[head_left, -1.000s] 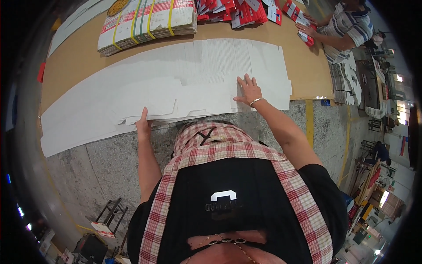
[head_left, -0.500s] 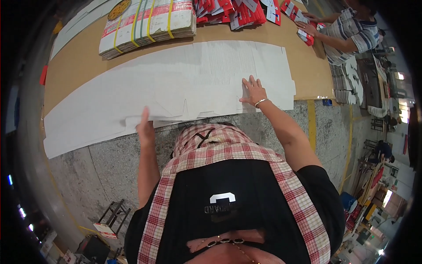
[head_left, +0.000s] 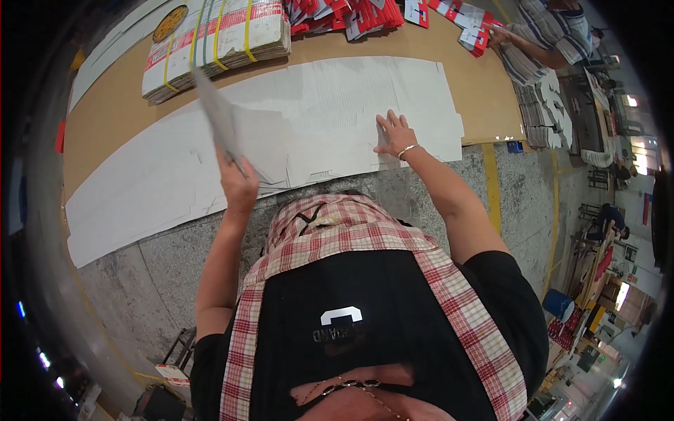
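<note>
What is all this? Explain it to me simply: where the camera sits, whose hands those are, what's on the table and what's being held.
There is no machine here, just a person working bare-handed. The view comes from a wide fisheye camera on that person's head, looking down, so straight edges bend near the rim.

The left hand grips a pale flat piece, tilted up and blurred. The right hand rests, fingers spread, on overlapping white sheets.

Those lie along the near side of a brown table surface. Beyond them are a strapped bundle and a heap of red-and-white pieces. At upper right, a co-worker's hand is at similar pieces.
</note>
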Tool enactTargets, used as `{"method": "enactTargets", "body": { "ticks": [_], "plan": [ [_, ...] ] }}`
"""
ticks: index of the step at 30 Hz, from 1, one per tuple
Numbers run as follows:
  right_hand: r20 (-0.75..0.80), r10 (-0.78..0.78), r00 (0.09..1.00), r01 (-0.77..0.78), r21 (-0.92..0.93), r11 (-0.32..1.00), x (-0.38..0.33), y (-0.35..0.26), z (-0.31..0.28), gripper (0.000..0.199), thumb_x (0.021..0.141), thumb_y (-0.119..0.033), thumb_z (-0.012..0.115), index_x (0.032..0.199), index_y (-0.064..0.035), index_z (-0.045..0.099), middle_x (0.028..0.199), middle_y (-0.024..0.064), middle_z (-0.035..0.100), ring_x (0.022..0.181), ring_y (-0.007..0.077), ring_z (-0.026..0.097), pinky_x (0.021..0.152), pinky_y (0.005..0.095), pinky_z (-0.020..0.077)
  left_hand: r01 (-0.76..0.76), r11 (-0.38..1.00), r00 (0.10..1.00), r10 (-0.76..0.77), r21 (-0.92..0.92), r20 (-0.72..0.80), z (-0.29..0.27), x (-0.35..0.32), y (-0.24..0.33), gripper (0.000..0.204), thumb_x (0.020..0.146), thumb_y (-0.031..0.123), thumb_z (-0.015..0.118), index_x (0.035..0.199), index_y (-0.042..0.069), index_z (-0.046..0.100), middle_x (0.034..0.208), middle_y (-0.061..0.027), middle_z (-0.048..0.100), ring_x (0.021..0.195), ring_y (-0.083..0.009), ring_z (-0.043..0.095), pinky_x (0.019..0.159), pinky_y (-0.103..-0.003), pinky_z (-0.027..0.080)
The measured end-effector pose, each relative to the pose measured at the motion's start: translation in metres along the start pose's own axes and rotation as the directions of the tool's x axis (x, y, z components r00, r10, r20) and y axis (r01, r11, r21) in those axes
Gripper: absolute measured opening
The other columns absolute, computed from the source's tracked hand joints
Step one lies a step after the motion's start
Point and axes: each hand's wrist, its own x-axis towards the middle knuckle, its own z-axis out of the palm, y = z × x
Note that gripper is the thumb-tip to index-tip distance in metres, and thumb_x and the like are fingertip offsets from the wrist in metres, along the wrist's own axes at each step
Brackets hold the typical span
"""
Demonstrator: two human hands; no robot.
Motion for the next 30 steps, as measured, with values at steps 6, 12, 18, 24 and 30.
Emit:
{"method": "enactTargets", "body": {
  "ticks": [6,12,18,24,30],
  "plan": [
    [-0.051,-0.034,0.998,0.035,0.025,0.999,0.006,0.004,0.014,0.094,0.061,-0.046,0.077,0.139,-0.0257,0.028,0.147,0.0141,0.021,0.131,0.0432,0.024,0.098,0.0532,0.0367,0.166,0.971,0.977,-0.138,-0.173,0.162,-0.029,-0.041,-0.052,0.033,0.087,0.006,0.051,0.117,-0.008,0.052,0.078,-0.0093,0.059,0.075,-0.0183,0.058,0.07,-0.034,0.047],
    [0.005,0.005,1.0,-0.005,0.042,0.999,0.047,-0.048,-0.014,0.082,0.067,-0.041,0.074,0.137,-0.0219,0.034,0.144,0.0184,0.025,0.13,0.0376,0.028,0.096,0.0553,0.0363,0.371,-0.255,0.502,-0.754,-0.893,0.424,0.014,-0.059,-0.075,0.039,0.085,0.024,0.058,0.116,0.0,0.055,0.096,-0.0076,0.062,0.088,-0.0229,0.058,0.075,-0.034,0.047],
    [-0.202,-0.697,0.689,0.725,0.154,0.672,0.098,-0.24,-0.046,0.065,0.075,-0.037,0.067,0.132,-0.0152,0.042,0.133,0.0242,0.04,0.124,0.0367,0.039,0.099,0.0445,0.0359,0.02,-0.55,0.582,-0.673,-0.835,0.457,0.0,-0.057,-0.059,0.049,0.086,0.031,0.056,0.125,0.003,0.044,0.125,-0.0109,0.051,0.115,-0.0255,0.05,0.102,-0.041,0.035],
    [-0.058,-0.676,0.735,0.678,0.096,0.729,0.154,-0.323,-0.045,0.065,0.078,-0.041,0.063,0.131,-0.0084,0.043,0.13,0.0215,0.045,0.122,0.034,0.042,0.098,0.0427,0.0374,0.356,-0.479,0.417,-0.687,-0.802,0.595,-0.01,-0.034,-0.077,0.058,0.086,0.041,0.057,0.128,0.004,0.042,0.121,-0.0108,0.054,0.113,-0.0243,0.051,0.097,-0.041,0.04],
    [0.039,-0.526,0.849,0.495,0.285,0.821,0.171,-0.339,-0.048,0.046,0.076,-0.038,0.067,0.101,0.0002,0.063,0.091,0.0158,0.066,0.087,0.0256,0.064,0.078,0.0337,0.0492,0.541,-0.191,0.217,-0.909,-0.819,0.356,0.011,-0.036,-0.107,0.057,0.083,0.041,0.063,0.121,0.001,0.048,0.115,-0.0115,0.055,0.102,-0.0199,0.054,0.08,-0.036,0.047]
  ]
}}
